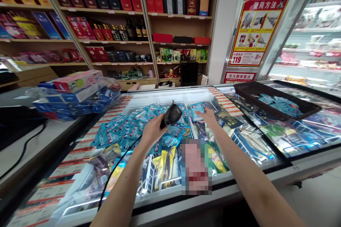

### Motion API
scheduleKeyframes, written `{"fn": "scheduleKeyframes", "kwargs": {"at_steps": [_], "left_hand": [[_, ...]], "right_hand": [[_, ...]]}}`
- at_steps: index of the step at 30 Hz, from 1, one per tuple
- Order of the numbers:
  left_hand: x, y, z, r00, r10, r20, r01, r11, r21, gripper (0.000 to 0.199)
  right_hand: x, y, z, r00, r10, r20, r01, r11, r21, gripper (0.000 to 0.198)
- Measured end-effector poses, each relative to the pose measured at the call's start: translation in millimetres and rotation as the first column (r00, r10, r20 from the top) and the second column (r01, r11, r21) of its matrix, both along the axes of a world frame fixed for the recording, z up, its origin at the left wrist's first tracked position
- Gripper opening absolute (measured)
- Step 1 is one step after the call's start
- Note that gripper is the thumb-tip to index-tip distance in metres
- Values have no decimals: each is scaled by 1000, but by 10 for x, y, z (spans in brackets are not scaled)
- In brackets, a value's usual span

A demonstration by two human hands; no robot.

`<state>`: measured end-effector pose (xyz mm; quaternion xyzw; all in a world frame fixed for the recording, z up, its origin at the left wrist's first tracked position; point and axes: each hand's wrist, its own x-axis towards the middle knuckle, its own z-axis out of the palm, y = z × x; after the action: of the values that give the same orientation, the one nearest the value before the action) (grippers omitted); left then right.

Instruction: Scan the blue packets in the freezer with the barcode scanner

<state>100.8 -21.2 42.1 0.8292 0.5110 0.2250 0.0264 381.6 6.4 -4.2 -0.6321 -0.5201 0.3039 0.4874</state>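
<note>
My left hand [153,130] is wrapped round the handle of a black barcode scanner [173,114], whose cable trails back along my forearm. Its head points right, towards my right hand [210,117]. Between the thumb and fingers of that hand is a small blue packet [197,110]. Many similar blue packets [128,127] lie spread over the glass lid of a chest freezer, left of and below the scanner.
A dark tray [301,114] with more blue packets rests on the freezer at right. Plastic-wrapped boxes [77,94] are stacked at left. Frozen goods [165,166] show through the glass. Shelves of boxes and bottles [106,9] stand behind. A pixelated patch covers part of the front.
</note>
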Motion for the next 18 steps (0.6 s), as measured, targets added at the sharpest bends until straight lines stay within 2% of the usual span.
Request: {"fn": "scheduleKeyframes", "kwargs": {"at_steps": [2, 4, 7, 8, 10, 12, 14, 18], "left_hand": [[93, 2, -29, 999, -38, -33, 38, 999, 7, 41], [165, 2, -60, 997, -28, -73, 28, 1000, -8, 38], [222, 2, -103, 988, 12, -152, -17, 999, -29, 32], [230, 2, -113, 984, 12, -175, -16, 1000, -25, 30], [234, 4, -122, 977, -7, -213, 6, 1000, -6, 28], [232, 12, -116, 972, -20, -233, 23, 1000, 11, 27], [232, 23, -104, 970, -24, -241, 29, 999, 19, 26], [242, 30, -90, 970, -28, -241, 34, 999, 23, 26]], "right_hand": [[66, -69, -52, 993, -55, -100, 59, 998, 33, 44], [97, -110, -117, 960, -81, -267, 103, 992, 71, 46], [90, -126, -223, 795, -67, -603, 165, 980, 108, 45], [83, -122, -254, 739, -73, -670, 189, 977, 103, 43], [72, -109, -297, 722, -115, -682, 246, 965, 97, 39], [72, -95, -313, 774, -133, -619, 272, 953, 136, 36], [75, -89, -306, 824, -97, -559, 243, 950, 194, 36], [56, -110, -278, 854, -10, -520, 174, 948, 267, 40]]}}
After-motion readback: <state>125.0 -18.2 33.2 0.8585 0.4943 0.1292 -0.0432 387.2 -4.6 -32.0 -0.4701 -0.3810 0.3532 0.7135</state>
